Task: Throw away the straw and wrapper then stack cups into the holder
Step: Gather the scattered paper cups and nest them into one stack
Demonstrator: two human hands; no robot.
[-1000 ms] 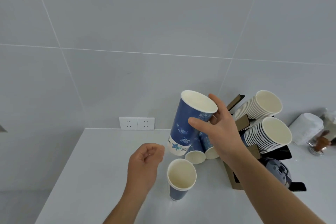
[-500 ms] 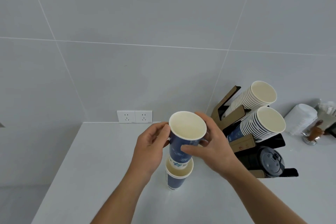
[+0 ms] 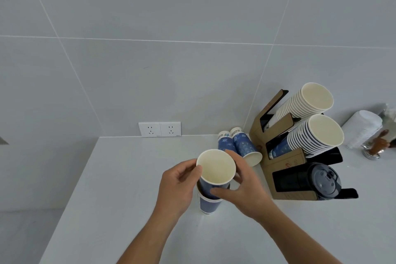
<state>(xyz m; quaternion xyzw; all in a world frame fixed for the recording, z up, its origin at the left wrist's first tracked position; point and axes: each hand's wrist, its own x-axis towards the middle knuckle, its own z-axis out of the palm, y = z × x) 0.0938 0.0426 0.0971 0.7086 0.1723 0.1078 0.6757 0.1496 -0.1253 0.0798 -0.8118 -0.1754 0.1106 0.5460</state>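
A blue paper cup (image 3: 216,168) with a cream inside sits nested in a second blue cup (image 3: 209,204) that stands on the white counter (image 3: 120,188). My left hand (image 3: 176,186) grips the stack from the left, thumb at the top cup's rim. My right hand (image 3: 246,186) holds the top cup from the right, fingers wrapped around its side. Two more blue cups (image 3: 242,146) lie on their sides behind, next to the cardboard cup holder (image 3: 286,164), which carries two slanted stacks of cups (image 3: 315,135). No straw or wrapper is visible.
Black lids (image 3: 321,180) fill the holder's lowest slot. A sleeve of white lids (image 3: 362,128) and a small brown item on a metal base (image 3: 377,146) stand at the far right. A double wall socket (image 3: 159,129) sits at the counter's back edge.
My right hand brought the blue cup down from near the holder and pushed it into the standing cup. My left hand closed on the stack, and the top cup now sits deeper.
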